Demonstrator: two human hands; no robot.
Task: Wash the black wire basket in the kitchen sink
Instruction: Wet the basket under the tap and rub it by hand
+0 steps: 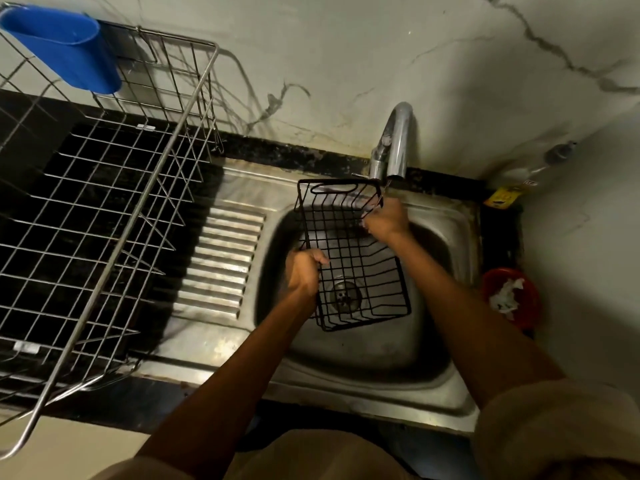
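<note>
Black wire basket tilted over sink

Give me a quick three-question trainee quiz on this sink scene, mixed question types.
1. True or false: both hands grip the black wire basket.
2. Which hand is nearer the faucet? A) left hand B) right hand
3. Fill in: the blue plastic cup hangs on the steel ____ rack.

Key: 1 true. 2 B. 3 dish. The basket is held over the sink basin, above the drain.
</note>
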